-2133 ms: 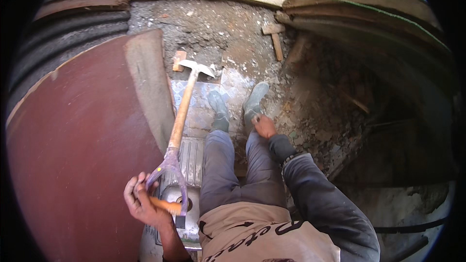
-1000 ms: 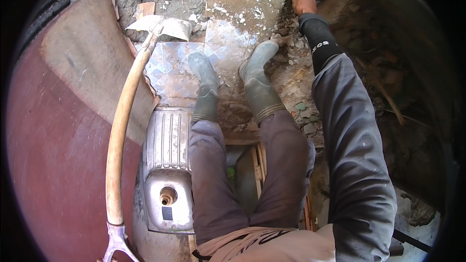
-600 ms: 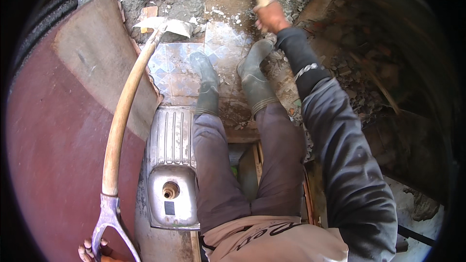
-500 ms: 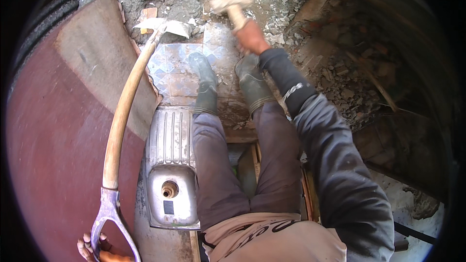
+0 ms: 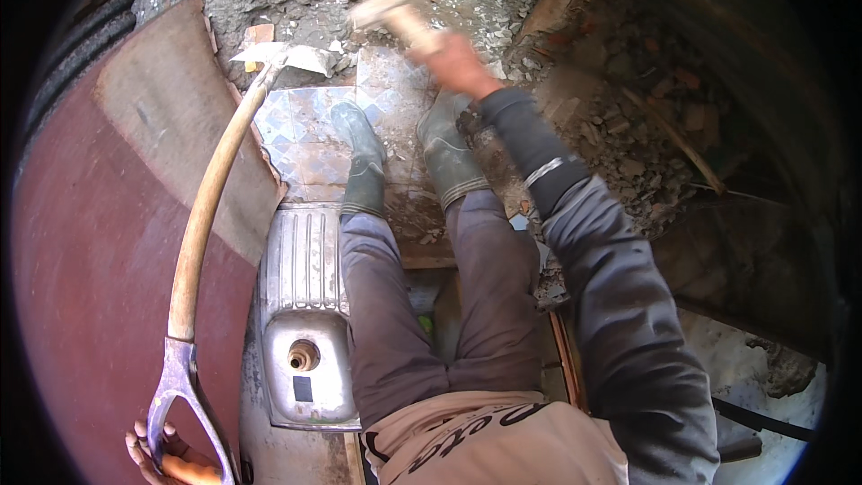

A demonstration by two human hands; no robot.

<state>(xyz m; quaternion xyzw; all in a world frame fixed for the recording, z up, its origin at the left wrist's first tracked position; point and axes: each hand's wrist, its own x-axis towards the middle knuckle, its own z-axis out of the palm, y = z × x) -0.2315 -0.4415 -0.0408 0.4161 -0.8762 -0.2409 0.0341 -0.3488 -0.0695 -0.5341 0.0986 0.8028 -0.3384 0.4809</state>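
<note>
A dusty, pale hammer (image 5: pixel 395 5), smeared by motion, is gripped by its short handle in my right hand (image 5: pixel 458 65), which is closed. Hammer and hand are above the rubble at the top middle, past my boots. My left hand (image 5: pixel 154 451) is at the lower left, its fingers curled around the orange grip of a shovel's D-shaped handle. The shovel (image 5: pixel 206 207) has a long, curved wooden shaft that runs up to a pale blade, resting by the broken edge of the patterned tiles (image 5: pixel 310 139). Part of my left hand is hidden by the handle frame.
A steel sink (image 5: pixel 310 328) with a ribbed drainer lies left of my legs. A reddish-brown board (image 5: pixel 99 242) covers the left side. Broken masonry (image 5: pixel 628 144) and a wooden stick (image 5: pixel 678 139) lie on the right. My green boots (image 5: pixel 364 162) stand on the tiles.
My right hand and the hammer have shifted slightly left, the hammer tilting further over. My left hand keeps its hold on the shovel, and the whole view has moved a little.
</note>
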